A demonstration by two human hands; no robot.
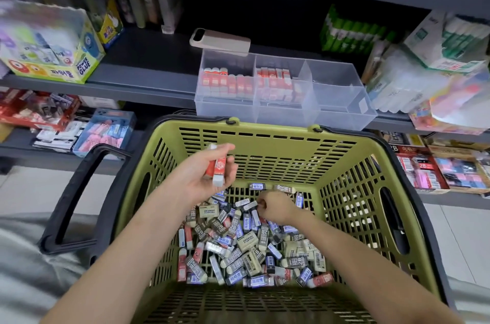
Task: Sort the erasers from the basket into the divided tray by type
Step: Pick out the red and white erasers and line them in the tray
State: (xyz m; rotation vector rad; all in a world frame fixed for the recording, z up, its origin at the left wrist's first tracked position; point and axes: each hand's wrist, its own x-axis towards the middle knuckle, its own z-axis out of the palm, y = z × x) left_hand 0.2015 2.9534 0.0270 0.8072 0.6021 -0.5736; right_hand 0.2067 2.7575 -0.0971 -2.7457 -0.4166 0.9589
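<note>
A green basket (267, 135) in front of me holds a heap of mixed erasers (249, 246) in blue, brown, cream and red sleeves. My left hand (201, 175) is raised over the basket and grips red-sleeved erasers (217, 168) in its curled fingers. My right hand (275, 208) is down in the pile at the far side, its fingers curled and pinching among the erasers; what it pinches is hidden. On the shelf behind stands the clear divided tray (342, 111). Its two left compartments hold red erasers (225, 82), its right compartments show nothing inside.
A phone (220, 41) lies on the shelf behind the tray. Glue boxes (50, 53) stand at the left, glue sticks and packets (429, 63) at the right. Lower shelves hold more stationery boxes (434, 167). The basket's black handle (77, 196) hangs left.
</note>
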